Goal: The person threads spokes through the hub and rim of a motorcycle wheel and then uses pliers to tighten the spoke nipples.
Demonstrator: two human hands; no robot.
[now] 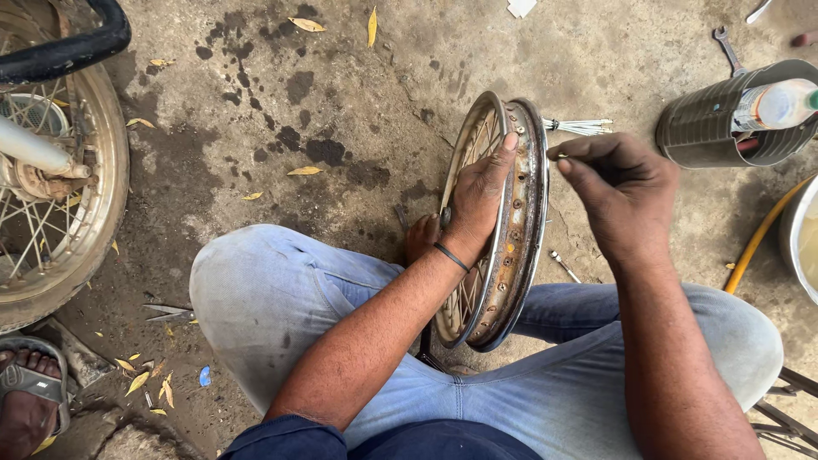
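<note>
Head view: a rusty chrome spoked wheel rim (503, 230) is stood upright on the stained concrete floor (281, 102), between the knees of blue jeans (281, 298). The rim's top edge is gripped by the left hand (477, 200), fingers (509, 145) curled over it, a dark band seen at the wrist. The right hand (618, 192) is held just right of the rim, fingers pinched shut on a small metal part (562, 156), too small to be identified.

Packages: a clear plastic bottle with a coloured label and green cap (775, 104) is laid in a dark ribbed metal can (724, 119) at upper right; label detail is not legible. A white scrap (520, 7) is seen at the top edge.

Around: a bundle of thin silver spokes (579, 126) is laid on the floor just behind the rim. A grey spanner (727, 49) is seen beyond the can, a small bolt (562, 266) by the right knee, a yellow hose (758, 238) and a pale basin's edge (801, 247) at far right. A second spoked wheel with a black tyre (51, 170) is seen at left, scissors-like shears (170, 313) below it, a sandalled foot (30, 400) in the bottom-left corner. Dry yellow leaves (305, 24) are scattered about.
</note>
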